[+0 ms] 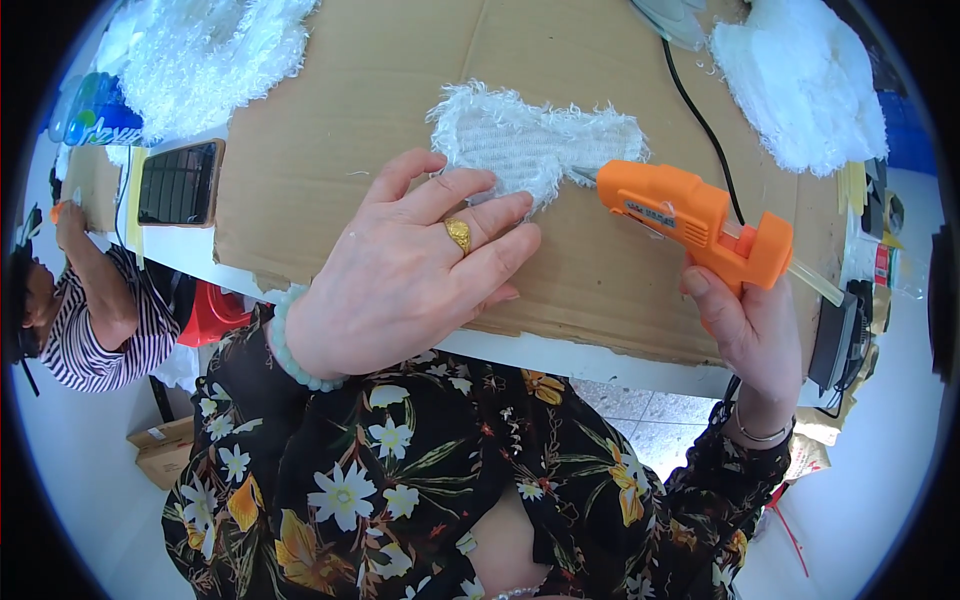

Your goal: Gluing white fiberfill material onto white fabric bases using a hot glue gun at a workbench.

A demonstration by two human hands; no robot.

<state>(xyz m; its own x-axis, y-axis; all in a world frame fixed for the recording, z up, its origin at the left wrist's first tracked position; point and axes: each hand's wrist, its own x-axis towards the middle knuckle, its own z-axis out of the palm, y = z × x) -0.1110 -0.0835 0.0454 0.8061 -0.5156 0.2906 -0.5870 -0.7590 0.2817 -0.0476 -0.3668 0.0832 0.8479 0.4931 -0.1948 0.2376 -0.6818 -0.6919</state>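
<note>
A small piece of white shaggy fabric (500, 135) lies on the brown cardboard, its woven backing facing up and its edges frayed. My left hand (420, 250) rests over the near edge of this fabric, fingers stretched out and apart, gripping nothing. In my right hand (745, 320) is an orange hot glue gun (665, 205), with my fingers wrapped round its handle. The gun's metal nozzle points left and meets the fabric's lower right edge. A pale glue stick (815, 282) sticks out of the gun's back end.
Cardboard (350, 60) covers the white table. White fluffy material (215, 70) is piled far left, with more fluffy pieces (800, 85) far right. A phone (180, 183) lies at the left. A black cable (700, 120) runs behind the gun. Another person (95, 310) sits at the left.
</note>
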